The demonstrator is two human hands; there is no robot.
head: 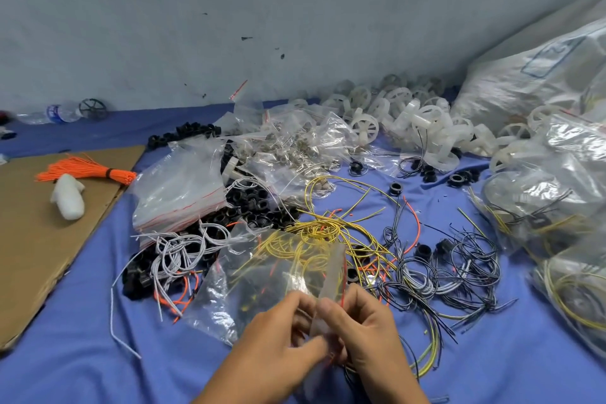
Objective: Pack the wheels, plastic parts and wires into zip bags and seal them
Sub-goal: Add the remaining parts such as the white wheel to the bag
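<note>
A clear zip bag [262,275] with a red zip line is lifted above the blue cloth, with yellow wires showing through it. My left hand [278,338] and my right hand [364,328] pinch its near edge between fingers and thumbs, close together. Loose yellow wires [331,226] lie just beyond the bag. Black-and-white wires [459,269] are coiled to the right, white wires [183,246] to the left. A pile of white plastic wheels [403,121] sits at the back. Black plastic parts [252,203] are heaped in the middle.
A stack of empty zip bags [177,193] lies left of centre. Filled bags [554,193] crowd the right side. A brown cardboard sheet [39,239] at the left carries an orange wire bundle [85,170]. A water bottle [55,113] lies by the wall.
</note>
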